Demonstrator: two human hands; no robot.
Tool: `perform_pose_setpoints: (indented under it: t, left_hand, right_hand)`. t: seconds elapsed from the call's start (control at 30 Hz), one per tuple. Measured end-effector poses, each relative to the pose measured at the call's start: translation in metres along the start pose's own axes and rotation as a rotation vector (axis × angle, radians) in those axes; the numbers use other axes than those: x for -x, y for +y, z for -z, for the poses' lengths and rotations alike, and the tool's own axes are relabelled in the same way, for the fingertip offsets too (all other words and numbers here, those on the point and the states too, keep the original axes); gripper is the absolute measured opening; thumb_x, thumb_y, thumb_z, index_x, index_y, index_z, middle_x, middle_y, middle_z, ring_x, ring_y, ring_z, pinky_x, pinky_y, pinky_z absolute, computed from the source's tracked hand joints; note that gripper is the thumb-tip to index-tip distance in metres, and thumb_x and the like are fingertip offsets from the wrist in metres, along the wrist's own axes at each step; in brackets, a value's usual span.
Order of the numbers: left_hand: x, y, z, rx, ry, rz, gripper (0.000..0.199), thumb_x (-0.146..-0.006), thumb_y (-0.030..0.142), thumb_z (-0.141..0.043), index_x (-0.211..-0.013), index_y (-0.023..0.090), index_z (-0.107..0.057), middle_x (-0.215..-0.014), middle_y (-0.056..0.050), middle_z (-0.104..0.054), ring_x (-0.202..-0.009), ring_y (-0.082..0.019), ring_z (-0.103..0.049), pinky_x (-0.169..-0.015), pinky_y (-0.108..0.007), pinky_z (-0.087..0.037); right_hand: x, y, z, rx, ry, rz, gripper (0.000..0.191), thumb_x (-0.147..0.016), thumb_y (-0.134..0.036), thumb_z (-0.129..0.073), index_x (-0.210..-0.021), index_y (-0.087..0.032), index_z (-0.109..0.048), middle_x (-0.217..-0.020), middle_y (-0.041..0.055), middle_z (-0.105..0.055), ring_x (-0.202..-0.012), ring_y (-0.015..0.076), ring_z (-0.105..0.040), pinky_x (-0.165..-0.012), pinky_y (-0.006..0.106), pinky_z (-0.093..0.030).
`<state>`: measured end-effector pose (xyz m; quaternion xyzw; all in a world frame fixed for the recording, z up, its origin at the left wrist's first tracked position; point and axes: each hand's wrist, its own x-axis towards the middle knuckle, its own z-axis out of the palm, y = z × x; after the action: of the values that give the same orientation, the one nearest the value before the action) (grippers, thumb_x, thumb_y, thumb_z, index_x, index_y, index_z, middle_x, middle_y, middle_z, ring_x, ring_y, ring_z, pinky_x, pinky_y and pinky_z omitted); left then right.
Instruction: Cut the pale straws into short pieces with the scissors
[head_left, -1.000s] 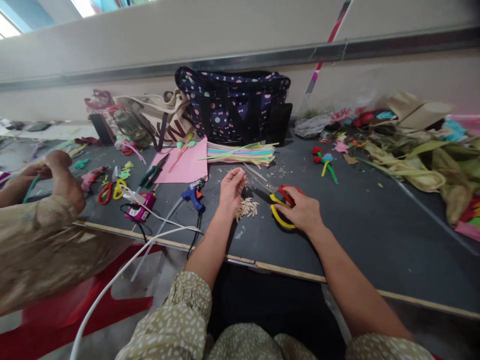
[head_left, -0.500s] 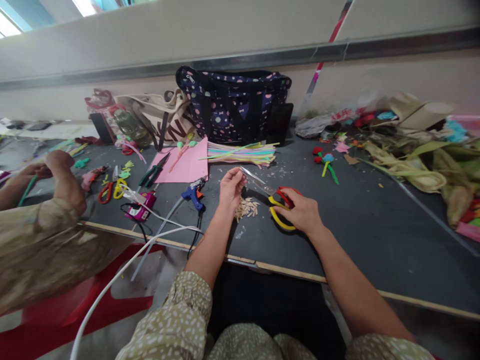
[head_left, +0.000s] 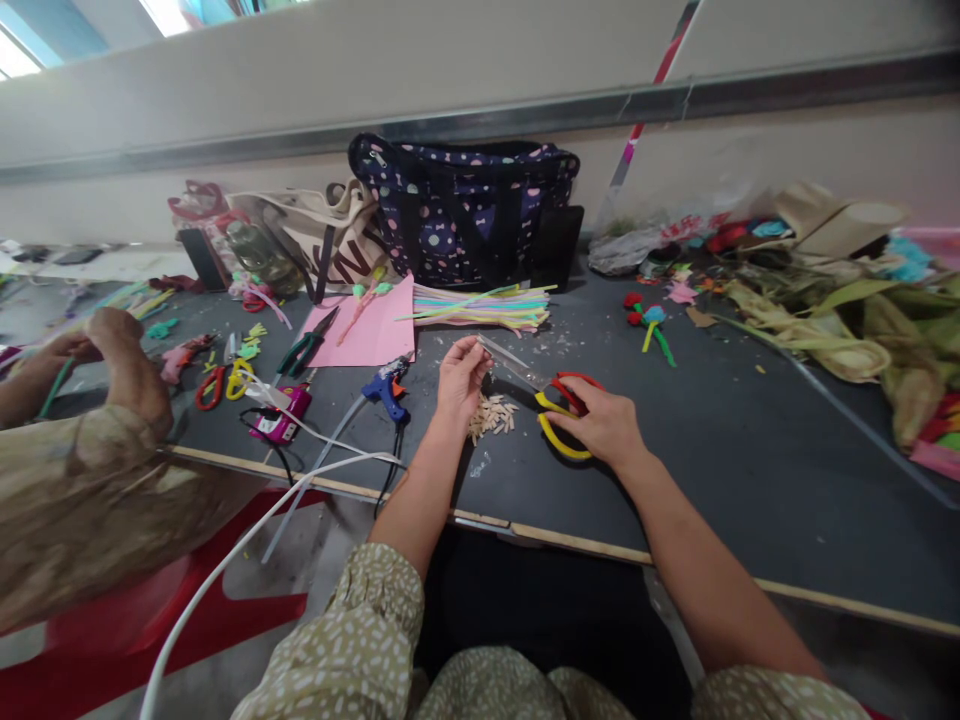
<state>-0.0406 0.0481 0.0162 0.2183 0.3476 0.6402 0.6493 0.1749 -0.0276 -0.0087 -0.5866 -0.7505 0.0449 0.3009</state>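
My right hand (head_left: 602, 420) is closed around the red and yellow handles of a pair of scissors (head_left: 564, 440). The blades point up and left, their tips at the fingers of my left hand (head_left: 463, 375). Thumb and fingertips of that hand are pinched together; what they hold, if anything, is too small to make out. Below the blades, a small heap of short pale beige pieces (head_left: 495, 417) lies on the dark table (head_left: 720, 480), partly hidden by my left hand. Behind the hands lies a bundle of pastel pipe cleaners (head_left: 480, 308).
Left of my arm lie a blue glue gun (head_left: 387, 390), a magenta power box (head_left: 281, 412) with cables, pliers (head_left: 306, 345) and another pair of scissors (head_left: 217, 385). A co-worker's hands (head_left: 112, 345) are at far left. A patterned bag (head_left: 465, 215) stands behind; dried husks (head_left: 817, 330) lie right.
My hands and the scissors hold almost the same pose, with the blades slightly turned. The view has shifted a little.
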Motion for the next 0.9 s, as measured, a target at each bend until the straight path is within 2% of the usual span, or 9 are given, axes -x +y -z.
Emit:
perform_pose_setpoints:
  t: [0.3, 0.47, 0.77, 0.9]
  left_hand:
    - [-0.0021, -0.0006, 0.0009, 0.012, -0.011, 0.038, 0.028, -0.059, 0.018, -0.082, -0.08, 0.016, -0.063, -0.063, 0.004, -0.063, -0.056, -0.005, -0.059, -0.061, -0.017, -0.049]
    - [0.0004, 0.0011, -0.0012, 0.005, 0.002, 0.058, 0.026, -0.061, 0.017, -0.081, -0.079, 0.017, -0.062, -0.062, 0.006, -0.061, -0.054, -0.004, -0.058, -0.062, -0.017, -0.048]
    - [-0.001, 0.0002, 0.0011, 0.029, -0.036, 0.039, 0.026, -0.061, 0.016, -0.08, -0.079, 0.017, -0.062, -0.063, 0.005, -0.061, -0.058, -0.006, -0.059, -0.062, -0.019, -0.048]
    - [0.0002, 0.0014, -0.0008, 0.015, -0.012, 0.052, 0.025, -0.062, 0.015, -0.08, -0.079, 0.017, -0.062, -0.063, 0.005, -0.061, -0.057, -0.005, -0.058, -0.063, -0.018, -0.048]
  right_hand:
    - [0.0008, 0.0023, -0.0008, -0.01, 0.012, 0.01, 0.052, -0.077, -0.058, -0.059, -0.116, -0.023, -0.062, -0.092, 0.004, -0.071, -0.077, 0.0188, -0.066, -0.071, 0.03, -0.047]
    - [0.0, -0.0003, 0.0007, -0.013, -0.002, -0.008, 0.05, -0.078, -0.057, -0.058, -0.114, -0.023, -0.064, -0.087, 0.0034, -0.071, -0.074, 0.0186, -0.066, -0.068, 0.029, -0.047]
    - [0.0012, 0.0032, -0.0027, -0.023, 0.012, -0.003, 0.05, -0.078, -0.058, -0.059, -0.114, -0.024, -0.065, -0.099, 0.0048, -0.072, -0.082, 0.0202, -0.067, -0.072, 0.03, -0.049]
    - [0.0018, 0.0044, -0.0041, -0.027, 0.012, -0.01, 0.051, -0.077, -0.058, -0.06, -0.115, -0.024, -0.064, -0.103, 0.005, -0.071, -0.086, 0.0216, -0.068, -0.076, 0.032, -0.05]
